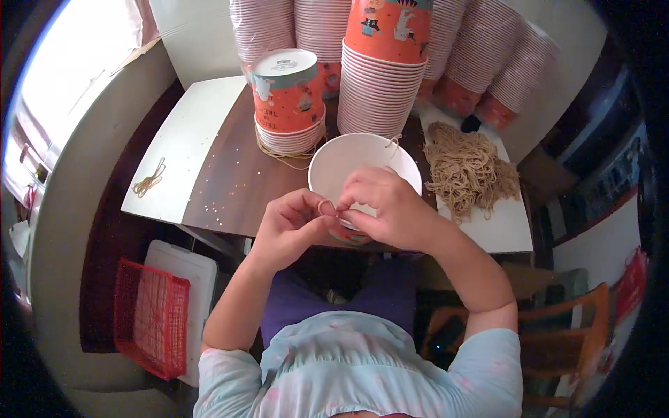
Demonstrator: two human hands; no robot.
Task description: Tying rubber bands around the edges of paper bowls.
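A paper bucket (pixel 333 161), white inside with a coloured outer wall, stands at the table's near edge in front of me. Its open mouth faces up. A bit of tan cord (pixel 394 142) sticks out at its far rim. At the near rim, my left hand (pixel 284 228) pinches a small loop of cord (pixel 323 205) between thumb and fingers. Close beside it, my right hand (pixel 390 207) is closed, thumb and fingertips together over the bucket's near rim, at the same cord. My fingers hide where the cord meets the bucket wall.
Upturned orange buckets (pixel 286 97) and a tall bucket stack (pixel 382 87) stand behind. Plastic-wrapped stacks (pixel 481 49) line the wall. A tangled cord pile (pixel 468 167) lies right, a small cord bundle (pixel 149 179) left. A red basket (pixel 153 317) and wooden chair (pixel 564 341) flank me.
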